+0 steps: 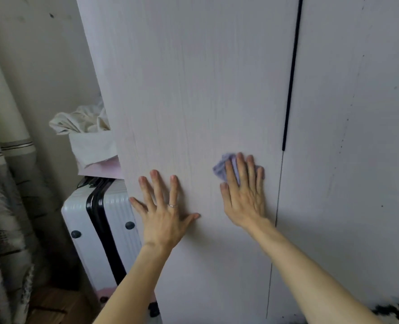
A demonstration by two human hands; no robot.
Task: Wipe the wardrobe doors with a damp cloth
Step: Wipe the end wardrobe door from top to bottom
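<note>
Two pale, wood-grain wardrobe doors fill the view: the left door (193, 90) and the right door (357, 136), split by a thin seam with a long black handle strip (291, 73) along it. My right hand (242, 195) lies flat on the left door near the seam, fingers spread, pressing a small lilac cloth (221, 168) against the panel. The cloth shows above and left of the fingers. My left hand (163, 206) rests flat on the same door, fingers apart, holding nothing. A ring sits on one of its fingers.
Left of the wardrobe stands a white ribbed suitcase (81, 225) with black trim. Above it a white fabric box (93, 146) holds crumpled cream cloth. A grey patterned curtain (4, 183) hangs at far left. Wooden floor (51, 305) shows below. A black-and-white patterned item (397, 311) lies at bottom right.
</note>
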